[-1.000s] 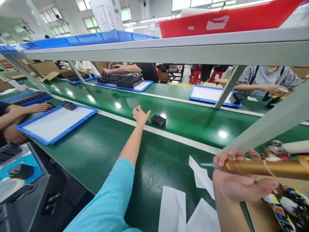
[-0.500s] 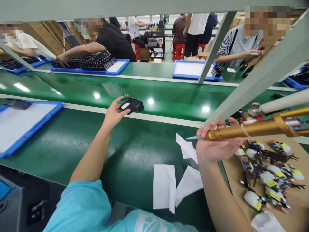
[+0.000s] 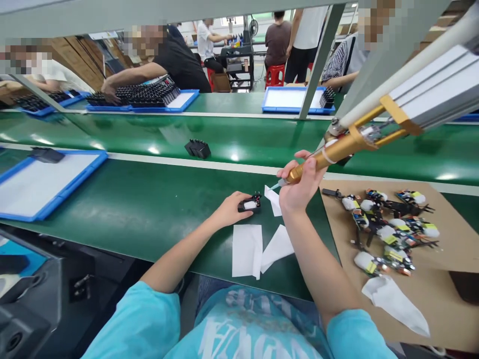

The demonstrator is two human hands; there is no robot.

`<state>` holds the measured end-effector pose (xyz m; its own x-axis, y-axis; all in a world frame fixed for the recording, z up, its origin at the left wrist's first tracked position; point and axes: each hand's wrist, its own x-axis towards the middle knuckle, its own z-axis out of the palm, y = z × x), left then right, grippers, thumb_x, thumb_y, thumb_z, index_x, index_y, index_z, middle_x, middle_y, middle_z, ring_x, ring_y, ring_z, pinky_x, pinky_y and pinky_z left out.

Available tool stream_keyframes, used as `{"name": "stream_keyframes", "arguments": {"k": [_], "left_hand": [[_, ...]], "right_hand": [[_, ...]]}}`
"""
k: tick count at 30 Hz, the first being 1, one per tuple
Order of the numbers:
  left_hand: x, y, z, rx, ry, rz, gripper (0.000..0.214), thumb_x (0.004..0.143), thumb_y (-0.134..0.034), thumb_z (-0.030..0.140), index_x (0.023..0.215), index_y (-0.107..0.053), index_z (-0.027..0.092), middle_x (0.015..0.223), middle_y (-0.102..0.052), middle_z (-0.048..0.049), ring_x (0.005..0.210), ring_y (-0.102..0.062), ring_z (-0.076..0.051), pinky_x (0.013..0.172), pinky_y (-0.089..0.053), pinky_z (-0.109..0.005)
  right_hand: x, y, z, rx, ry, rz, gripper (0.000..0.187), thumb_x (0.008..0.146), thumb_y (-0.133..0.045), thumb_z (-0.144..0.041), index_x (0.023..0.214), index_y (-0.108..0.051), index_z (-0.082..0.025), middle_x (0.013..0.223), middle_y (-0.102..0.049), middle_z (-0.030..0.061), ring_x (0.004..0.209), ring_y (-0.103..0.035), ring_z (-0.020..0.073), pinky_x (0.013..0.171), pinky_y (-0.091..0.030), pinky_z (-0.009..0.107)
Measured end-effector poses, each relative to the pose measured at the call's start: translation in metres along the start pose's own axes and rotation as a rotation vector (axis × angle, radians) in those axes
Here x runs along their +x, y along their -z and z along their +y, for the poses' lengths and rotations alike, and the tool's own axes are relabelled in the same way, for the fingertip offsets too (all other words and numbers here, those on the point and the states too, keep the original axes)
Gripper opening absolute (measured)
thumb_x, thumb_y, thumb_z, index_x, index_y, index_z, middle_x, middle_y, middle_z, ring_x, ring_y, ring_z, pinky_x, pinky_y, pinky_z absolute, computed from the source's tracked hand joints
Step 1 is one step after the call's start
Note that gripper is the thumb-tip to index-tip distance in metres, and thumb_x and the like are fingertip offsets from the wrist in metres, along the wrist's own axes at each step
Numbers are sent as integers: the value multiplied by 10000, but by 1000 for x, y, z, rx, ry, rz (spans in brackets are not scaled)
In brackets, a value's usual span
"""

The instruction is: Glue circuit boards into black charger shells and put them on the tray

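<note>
Premises: a factory floor, electronics assembly line. Evidence: a long green conveyor belt [image 3: 262,142] runs between two rows of desks [image 3: 149,194]; blue trays [image 3: 189,102] on the far side carry close rows of black housings [image 3: 153,94]. Wired electronic assemblies [image 3: 389,233] lie on a cardboard sheet [image 3: 445,259] near a gold-bodied nozzle tool [image 3: 333,153]. Several workers [image 3: 183,65] occupy separate stations; a red stool [image 3: 275,76] and stacked brown cartons [image 3: 77,62] stand beyond.

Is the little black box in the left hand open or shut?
Open, on the side facing the camera: a white part shows inside the black box that the left hand holds.
</note>
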<state>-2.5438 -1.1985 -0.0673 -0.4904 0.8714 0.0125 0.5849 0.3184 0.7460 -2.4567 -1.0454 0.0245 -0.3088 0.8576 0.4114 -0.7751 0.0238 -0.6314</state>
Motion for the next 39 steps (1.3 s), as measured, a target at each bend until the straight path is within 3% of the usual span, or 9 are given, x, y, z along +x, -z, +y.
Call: {"name": "stream_keyframes", "arguments": {"k": [4,8,11,17,21,29,39], "left_hand": [[5,-7,2,20,4,52,420,756,-670,402,1112,-609,189,1094,-596,-74,927,-625,-201,821,-543,-336],[8,-5,13,-11,10,96,399,813,-607,412,1163,-568,226,1028,-670,-28,882,-642,-194,809,-521,-320],[8,2,23,59,25,127,421,824,-582,422,1207,-541,250,955,-686,-8,746,-638,-174,711,-511,-294],[4,4,31,96,-66,344,385,756,-655,340,1125,-598,248,915,-655,-19,776,-598,-168,690,-483,-280],[-2,4,33,40,-99,421,366,738,-669,312,1092,-608,242,935,-656,-13,776,-595,-151,717,-478,-273],[-8,10,39,17,-136,431,360,731,-672,289,1080,-608,231,920,-657,-10,773,-600,-146,706,-477,-267],[-6,7,32,9,-140,424,363,734,-668,300,1084,-604,228,948,-668,-22,791,-614,-157,710,-495,-282]], "right_hand": [[-7,-4,-1,38,-20,-43,255,826,-532,-404,999,-370,-311,892,-503,-71,438,-477,22,426,-444,212],[-8,-5,0,52,-66,-80,286,816,-531,-444,1027,-403,-300,859,-502,-68,431,-466,12,431,-445,206],[-7,-5,0,77,-85,-89,260,811,-537,-456,960,-446,-264,836,-499,-64,432,-466,9,433,-441,204],[-8,-7,-4,78,-112,-89,299,803,-536,-476,989,-453,-258,850,-508,-57,441,-473,14,429,-437,206],[-11,-8,-5,59,-120,-104,305,792,-537,-499,953,-440,-258,850,-509,-57,437,-465,15,419,-436,206],[-17,-10,-5,104,-92,-133,230,835,-504,-461,875,-442,-243,846,-493,-56,440,-476,18,402,-424,205],[-15,-11,-6,116,-116,-144,336,785,-503,-533,985,-450,-268,847,-480,-48,434,-463,28,391,-409,225]]}}
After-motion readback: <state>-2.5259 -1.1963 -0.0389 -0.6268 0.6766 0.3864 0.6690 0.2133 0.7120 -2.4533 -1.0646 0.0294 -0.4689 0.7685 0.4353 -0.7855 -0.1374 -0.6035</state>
